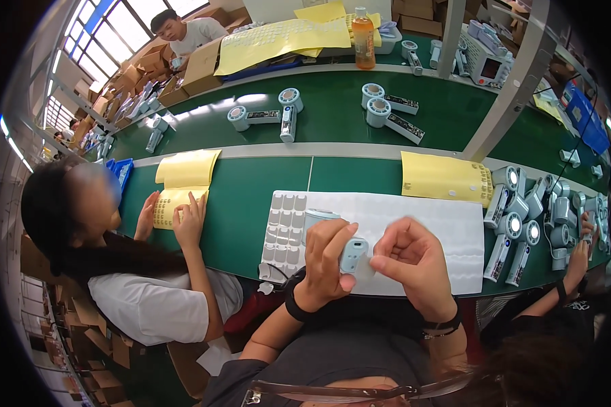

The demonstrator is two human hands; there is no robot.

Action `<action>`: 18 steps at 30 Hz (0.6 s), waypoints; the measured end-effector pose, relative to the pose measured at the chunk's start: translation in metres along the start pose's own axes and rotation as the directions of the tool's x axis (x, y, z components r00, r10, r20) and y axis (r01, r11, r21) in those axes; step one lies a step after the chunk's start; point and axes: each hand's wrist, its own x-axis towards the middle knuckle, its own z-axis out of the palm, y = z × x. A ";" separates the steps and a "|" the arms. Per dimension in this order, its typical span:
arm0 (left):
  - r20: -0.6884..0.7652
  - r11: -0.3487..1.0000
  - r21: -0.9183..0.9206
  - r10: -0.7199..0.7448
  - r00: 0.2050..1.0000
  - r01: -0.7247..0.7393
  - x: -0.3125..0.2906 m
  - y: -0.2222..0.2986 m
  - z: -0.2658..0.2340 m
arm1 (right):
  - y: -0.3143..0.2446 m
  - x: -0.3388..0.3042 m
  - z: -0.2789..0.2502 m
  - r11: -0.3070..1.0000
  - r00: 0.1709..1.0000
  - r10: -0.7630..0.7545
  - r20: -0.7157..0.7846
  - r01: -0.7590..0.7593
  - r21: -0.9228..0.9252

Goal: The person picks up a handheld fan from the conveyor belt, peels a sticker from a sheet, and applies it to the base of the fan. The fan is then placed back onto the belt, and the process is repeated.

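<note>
My left hand (pixel 326 261) is closed around a light blue handheld fan (pixel 353 256). The end of its handle, with a small dark port, faces up toward me, and its round head shows partly behind my fingers. Close by on the right, my right hand (pixel 414 261) has thumb and forefinger pinched together at the fan's edge. A pale, see-through scrap seems to be between them, too blurred to name. Beneath both hands lies a white sheet (pixel 448 237). A sheet of grey stickers (pixel 286 227) on white backing lies to the left of the fan.
Several fans with exposed circuit boards (pixel 512 237) crowd the right side, where another person's hand (pixel 578 261) reaches in. A yellow sticker sheet (pixel 445 178) lies behind the white one. At left, a co-worker (pixel 149 292) handles yellow sheets (pixel 183 173). A bottle (pixel 363 41) stands beyond.
</note>
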 end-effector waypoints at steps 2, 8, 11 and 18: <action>0.008 1.000 0.000 0.029 1.000 -0.029 0.001 0.002 0.003 | -0.003 0.000 0.001 0.999 1.000 0.013 -0.006 -0.012 0.040; 0.022 0.998 0.029 0.059 0.998 -0.060 0.003 0.004 0.007 | 0.000 0.000 0.000 1.000 0.998 0.018 -0.056 -0.017 0.025; 0.019 0.997 0.041 0.067 0.998 -0.067 0.004 0.004 0.007 | 0.001 -0.001 0.000 1.000 0.998 0.008 -0.064 -0.007 0.020; 0.019 0.991 0.103 0.085 0.996 -0.087 0.002 0.004 0.007 | 0.001 -0.001 0.000 1.000 0.998 0.014 -0.059 -0.013 0.008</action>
